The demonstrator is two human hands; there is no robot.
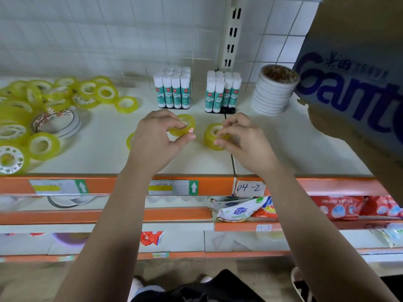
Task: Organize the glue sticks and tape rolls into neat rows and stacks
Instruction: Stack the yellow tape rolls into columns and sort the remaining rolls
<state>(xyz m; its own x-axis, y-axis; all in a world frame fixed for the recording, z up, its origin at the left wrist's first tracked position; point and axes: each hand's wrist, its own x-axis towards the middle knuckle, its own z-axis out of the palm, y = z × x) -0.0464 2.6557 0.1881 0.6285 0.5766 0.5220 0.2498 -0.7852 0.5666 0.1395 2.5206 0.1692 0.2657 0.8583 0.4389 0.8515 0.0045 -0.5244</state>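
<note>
- Left hand (156, 136) over the middle of the white shelf (294, 140), fingers curled round a yellow tape roll (184, 125); thumb below, fingertips on the top edge. The roll is tilted and looks lifted off the shelf, though contact with the surface cannot be told for certain.
- Right hand (242, 138) just beside it, pinching a short stack of yellow tape rolls (214, 136); one fingertip sits in the core hole, thumb on the near side. The stack rests on the shelf.
- Another yellow roll (130, 140) peeks out at the left of the left hand, mostly hidden.
- Glue sticks: two blocks standing upright at the back of the shelf, white caps, green-and-white labels. Left block (172, 90) full and tight; right block (222, 92) has empty black tray sockets showing at its front right corner.
- A tall stack of white tape rolls (272, 90) stands right of the glue, near the wall, leaning slightly.
- Loose heap of yellow tape rolls (43, 105) spread over the left of the shelf, unsorted, some flat, some overlapping; a larger white-rimmed roll (56, 125) lies among them.
- Cardboard box (357, 79) with blue lettering fills the right edge, above the shelf.
- Orange price rail (109, 186) along the shelf front, with paper labels.
</note>
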